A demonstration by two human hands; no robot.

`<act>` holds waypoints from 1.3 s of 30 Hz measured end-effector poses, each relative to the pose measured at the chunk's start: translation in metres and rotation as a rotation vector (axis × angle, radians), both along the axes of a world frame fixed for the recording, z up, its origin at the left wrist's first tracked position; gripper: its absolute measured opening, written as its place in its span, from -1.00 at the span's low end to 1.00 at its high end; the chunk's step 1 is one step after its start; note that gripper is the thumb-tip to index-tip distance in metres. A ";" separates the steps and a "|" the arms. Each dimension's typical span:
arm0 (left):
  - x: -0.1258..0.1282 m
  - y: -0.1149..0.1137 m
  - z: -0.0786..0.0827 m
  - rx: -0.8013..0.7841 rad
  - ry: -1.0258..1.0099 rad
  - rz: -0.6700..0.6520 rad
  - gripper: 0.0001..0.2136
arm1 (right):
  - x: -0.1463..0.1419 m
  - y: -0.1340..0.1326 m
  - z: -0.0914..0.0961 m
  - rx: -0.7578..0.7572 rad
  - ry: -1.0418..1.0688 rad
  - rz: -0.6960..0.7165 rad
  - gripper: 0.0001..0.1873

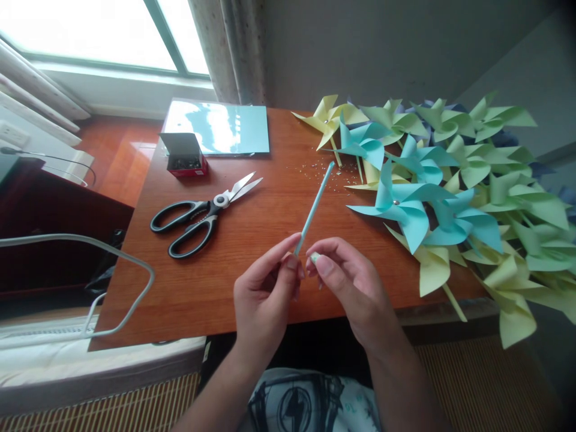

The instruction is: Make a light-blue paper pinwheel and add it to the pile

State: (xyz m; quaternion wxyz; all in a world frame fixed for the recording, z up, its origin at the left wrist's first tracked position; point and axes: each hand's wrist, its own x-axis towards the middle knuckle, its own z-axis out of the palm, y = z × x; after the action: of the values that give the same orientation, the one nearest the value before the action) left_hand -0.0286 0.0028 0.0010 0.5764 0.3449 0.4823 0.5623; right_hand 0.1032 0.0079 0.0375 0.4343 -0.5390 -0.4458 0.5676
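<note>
My left hand [269, 287] is closed around the lower end of a thin light-blue stick [317, 201], which looks like rolled paper and points up and away to the right. Just beside it, my right hand [355, 285] pinches a small pale-green piece [315, 257] between thumb and forefinger; what it is cannot be made out. The fingertips of both hands are close, with a narrow gap between them. Black-handled scissors [211, 211] lie with blades apart to the left of the stick. To the right are blue paper pinwheels [400, 201], one with a pin at its centre.
Yellow pinwheels [434, 267] and green pinwheels [470, 159] crowd the right of the wooden table [252, 234]. Small scraps [344, 174] lie scattered near them. At the back left are an open red box [189, 171] and light-blue sheets [252, 129]. A white metal frame [135, 258] stands left.
</note>
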 end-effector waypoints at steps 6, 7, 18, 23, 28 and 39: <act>0.000 0.001 0.007 -0.105 -0.173 -0.011 -0.76 | -0.001 0.004 -0.005 -0.014 0.009 -0.007 -0.79; 0.000 0.002 0.009 -0.116 -0.201 -0.018 -0.77 | -0.001 0.004 -0.005 -0.014 0.019 -0.010 -0.79; -0.001 0.002 0.021 -0.294 -0.505 -0.137 -0.79 | -0.001 0.004 -0.017 0.043 0.085 -0.015 -0.82; -0.003 0.001 0.024 -0.357 -0.617 -0.185 -0.79 | -0.002 0.005 -0.016 0.023 0.087 -0.002 -0.83; -0.006 0.003 0.025 -0.480 -0.828 -0.251 -0.80 | -0.002 0.005 -0.016 0.046 0.107 0.012 -0.80; -0.005 0.004 0.026 -0.449 -0.815 -0.285 -0.80 | -0.001 0.008 -0.015 0.083 0.211 0.010 -0.80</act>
State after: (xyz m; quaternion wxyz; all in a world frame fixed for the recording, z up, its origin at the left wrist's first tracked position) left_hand -0.0340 0.0069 0.0269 0.8498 0.0262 0.2745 0.4491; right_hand 0.1026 0.0161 0.0228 0.4978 -0.4555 -0.4233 0.6046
